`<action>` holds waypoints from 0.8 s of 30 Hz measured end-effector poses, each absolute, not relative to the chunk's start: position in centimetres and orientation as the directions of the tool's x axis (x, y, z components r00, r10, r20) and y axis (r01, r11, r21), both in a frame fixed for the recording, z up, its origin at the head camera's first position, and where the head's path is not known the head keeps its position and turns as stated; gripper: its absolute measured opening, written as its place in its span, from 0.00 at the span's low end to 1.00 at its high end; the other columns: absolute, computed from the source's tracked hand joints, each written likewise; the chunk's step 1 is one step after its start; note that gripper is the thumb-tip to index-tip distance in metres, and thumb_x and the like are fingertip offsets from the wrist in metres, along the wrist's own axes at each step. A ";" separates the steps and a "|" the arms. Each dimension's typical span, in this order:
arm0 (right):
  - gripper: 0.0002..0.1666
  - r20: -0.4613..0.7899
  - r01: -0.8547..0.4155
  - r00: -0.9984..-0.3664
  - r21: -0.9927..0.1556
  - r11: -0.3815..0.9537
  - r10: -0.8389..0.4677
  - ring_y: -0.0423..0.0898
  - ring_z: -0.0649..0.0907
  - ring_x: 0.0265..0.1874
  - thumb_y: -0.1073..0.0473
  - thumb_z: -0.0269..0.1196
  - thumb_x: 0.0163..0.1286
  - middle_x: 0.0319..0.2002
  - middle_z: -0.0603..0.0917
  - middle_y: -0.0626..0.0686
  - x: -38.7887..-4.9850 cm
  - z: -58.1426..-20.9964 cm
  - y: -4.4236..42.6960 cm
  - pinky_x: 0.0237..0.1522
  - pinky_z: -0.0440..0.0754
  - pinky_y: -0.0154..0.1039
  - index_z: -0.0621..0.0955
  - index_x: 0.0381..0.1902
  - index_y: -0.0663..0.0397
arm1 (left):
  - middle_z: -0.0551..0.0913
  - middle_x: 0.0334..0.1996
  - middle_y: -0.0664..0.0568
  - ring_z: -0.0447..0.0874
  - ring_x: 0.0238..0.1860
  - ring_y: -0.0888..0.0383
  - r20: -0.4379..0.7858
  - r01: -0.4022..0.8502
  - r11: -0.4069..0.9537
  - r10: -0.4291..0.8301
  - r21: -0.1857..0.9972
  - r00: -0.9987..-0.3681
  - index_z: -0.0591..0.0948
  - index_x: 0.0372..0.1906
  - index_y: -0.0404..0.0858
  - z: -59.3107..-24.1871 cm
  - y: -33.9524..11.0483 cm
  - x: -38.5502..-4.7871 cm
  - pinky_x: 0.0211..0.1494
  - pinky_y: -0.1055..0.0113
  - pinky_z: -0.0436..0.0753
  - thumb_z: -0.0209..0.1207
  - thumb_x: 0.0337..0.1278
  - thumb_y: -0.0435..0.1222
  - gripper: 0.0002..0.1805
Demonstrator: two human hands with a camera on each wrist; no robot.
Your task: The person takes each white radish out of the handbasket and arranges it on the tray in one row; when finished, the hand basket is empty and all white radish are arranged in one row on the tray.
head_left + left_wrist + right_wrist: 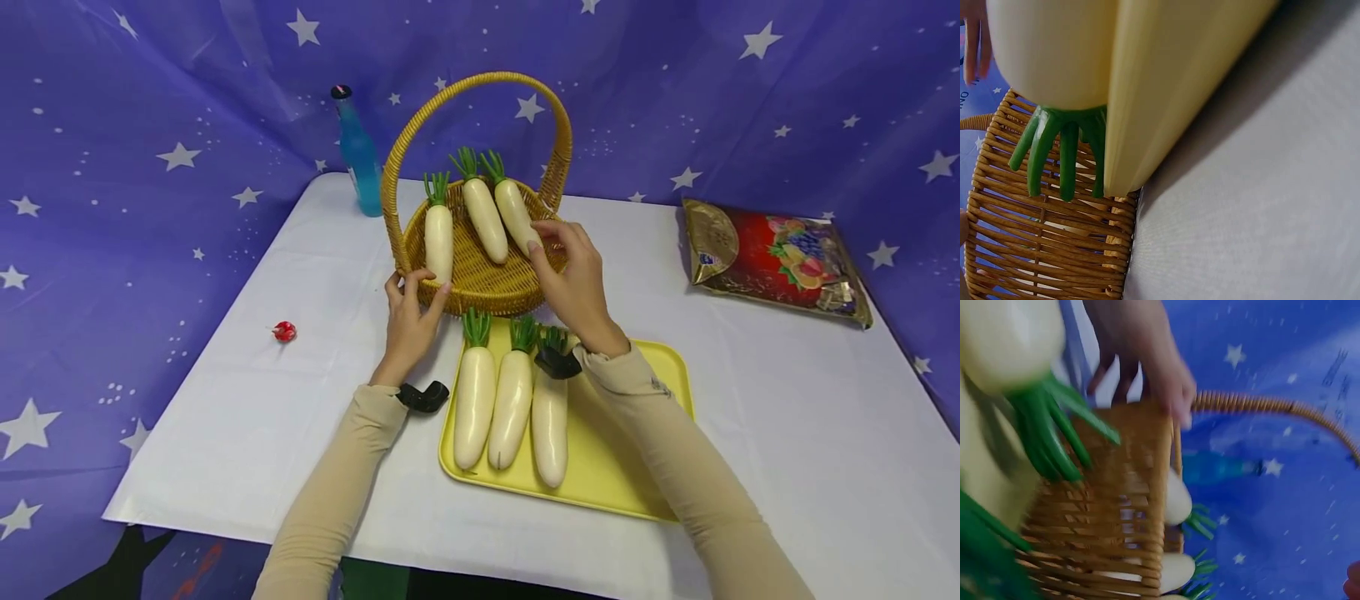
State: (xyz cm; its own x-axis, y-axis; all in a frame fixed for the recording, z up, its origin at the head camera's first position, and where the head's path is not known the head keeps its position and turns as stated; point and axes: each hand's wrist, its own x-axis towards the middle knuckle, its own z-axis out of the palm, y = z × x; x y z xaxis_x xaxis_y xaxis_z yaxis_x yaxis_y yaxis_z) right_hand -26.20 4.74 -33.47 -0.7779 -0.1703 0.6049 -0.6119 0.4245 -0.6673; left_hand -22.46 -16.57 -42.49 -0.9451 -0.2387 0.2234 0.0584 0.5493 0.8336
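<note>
A wicker basket (487, 302) with a tall arched handle holds three white radishes with green tops: one at the left (438, 237), one in the middle (485, 221) and one at the right (516, 212). Its left front rim is gripped by my left hand (411, 321), thumb over the edge and fingers outside. My right hand (576, 279) hovers at the basket's right side, thumb and fingers apart, by the lower end of the right radish; whether they touch it I cannot tell. The right wrist view shows only fingertips (1352, 584) of that hand.
In front of the basket, a yellow tray (600, 450) carries three more white radishes (474, 408), partly under my right wrist. A blue bottle (360, 158) stands behind left. A small red object (284, 332) lies at the left, a red-and-gold packet (776, 262) at the right.
</note>
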 end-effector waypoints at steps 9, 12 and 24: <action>0.17 0.464 -0.427 -0.882 -0.719 0.549 -0.079 0.54 0.75 0.46 0.59 0.55 0.65 0.47 0.75 0.59 -33.5 -34.1 2.7 0.51 0.69 0.43 0.75 0.51 0.57 | 0.45 0.65 0.37 0.58 0.63 0.41 0.221 0.069 0.544 -0.219 0.836 -0.950 0.66 0.52 0.50 -42.4 -16.1 -22.5 0.51 0.46 0.69 0.46 0.58 0.60 0.24; 0.19 0.376 -0.343 -0.925 -0.768 0.541 -0.052 0.53 0.74 0.48 0.59 0.55 0.64 0.49 0.75 0.60 -35.1 -34.4 2.5 0.52 0.69 0.42 0.74 0.53 0.56 | 0.45 0.65 0.37 0.58 0.63 0.41 0.227 0.071 0.549 -0.221 0.833 -0.949 0.66 0.52 0.50 -42.4 -16.1 -22.5 0.51 0.45 0.69 0.46 0.58 0.60 0.24; 0.25 0.177 -0.239 -0.971 -0.765 0.598 -0.161 0.49 0.72 0.49 0.54 0.53 0.65 0.53 0.72 0.56 -37.8 -32.6 2.1 0.53 0.69 0.42 0.68 0.61 0.48 | 0.44 0.65 0.38 0.61 0.60 0.44 0.214 0.054 0.547 -0.234 0.836 -0.948 0.65 0.52 0.51 -42.6 -16.5 -22.5 0.48 0.50 0.70 0.45 0.58 0.60 0.24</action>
